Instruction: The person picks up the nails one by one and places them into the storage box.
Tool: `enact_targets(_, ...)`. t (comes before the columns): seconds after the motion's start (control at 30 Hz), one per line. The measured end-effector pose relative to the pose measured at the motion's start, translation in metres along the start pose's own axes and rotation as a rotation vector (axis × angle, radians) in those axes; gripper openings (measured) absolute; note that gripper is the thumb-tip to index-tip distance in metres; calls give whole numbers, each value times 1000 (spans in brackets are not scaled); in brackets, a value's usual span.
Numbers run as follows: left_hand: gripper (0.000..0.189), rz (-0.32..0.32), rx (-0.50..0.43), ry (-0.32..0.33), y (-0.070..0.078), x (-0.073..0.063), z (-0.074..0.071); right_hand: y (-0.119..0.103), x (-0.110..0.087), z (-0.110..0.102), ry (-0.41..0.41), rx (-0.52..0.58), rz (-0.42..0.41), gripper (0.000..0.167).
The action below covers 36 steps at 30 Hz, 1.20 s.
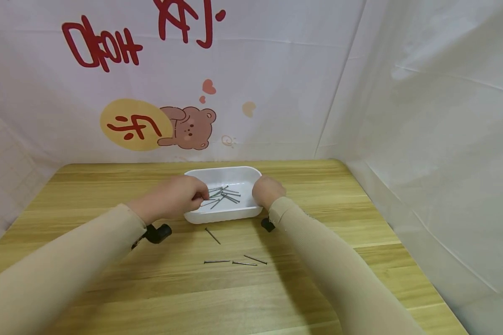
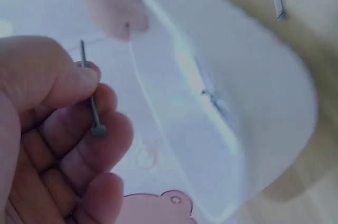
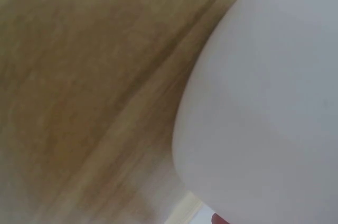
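My left hand (image 1: 178, 197) is over the left end of a white plastic tray (image 1: 224, 215), pinching a nail (image 2: 94, 110) between thumb and fingertips. The nail's flat head points down in the left wrist view, its other end sticking out past the thumb. At the tray's right end, my right hand (image 1: 268, 190) grips the rim; part of its fingers is hidden behind the wrist and the wall. Several loose nails (image 1: 230, 198) lie crisscrossed on the tray floor. Only the tray's outer wall (image 3: 259, 108) and the tabletop fill most of the right wrist view.
In front of the tray, one nail (image 1: 212, 236) lies slanted on the wooden table (image 1: 159, 288). Closer to me are three more, a left nail (image 1: 216, 261), a middle nail (image 1: 244, 264) and a right nail (image 1: 255, 259). White printed sheeting (image 1: 276, 93) stands behind and beside the table.
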<state>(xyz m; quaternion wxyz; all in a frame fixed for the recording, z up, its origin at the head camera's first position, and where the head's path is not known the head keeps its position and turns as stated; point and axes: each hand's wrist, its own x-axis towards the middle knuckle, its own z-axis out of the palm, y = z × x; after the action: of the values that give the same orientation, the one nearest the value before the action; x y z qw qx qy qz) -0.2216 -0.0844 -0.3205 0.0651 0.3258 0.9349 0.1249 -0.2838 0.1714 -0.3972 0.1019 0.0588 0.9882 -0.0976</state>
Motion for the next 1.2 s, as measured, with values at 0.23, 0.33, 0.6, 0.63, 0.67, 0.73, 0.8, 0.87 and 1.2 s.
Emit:
enact_targets(0.23,11,-47,59,55,-6,30,-20,1,0,-1,-4,-18,-18,29)
enact_targets(0.33,12,-65,82,46,-7,42,-23,2,0,-1,0,-9,-16,26)
enact_targets(0.6,15,-77,134,14,-10,69,-17,3,1,0,4,29,-13,22)
enact_targets(0.63,15,-73,137,16,-11,72,-15,3,1,0,6,25,-17,23)
enact_targets(0.67,14,-68,140,18,-12,75,-14,3,2,1,8,23,-19,23)
enact_targets(0.73,14,-65,144,20,-14,82,-10,3,4,2,14,19,-20,23)
enact_targets(0.8,13,-63,138,14,-15,87,-6,3,4,2,18,14,-21,23)
enact_targets(0.87,13,-67,127,-2,-16,92,-2,3,5,3,19,15,-19,24)
enact_targets(1.2,14,-42,165,-42,-21,112,17,0,0,-1,11,4,7,24)
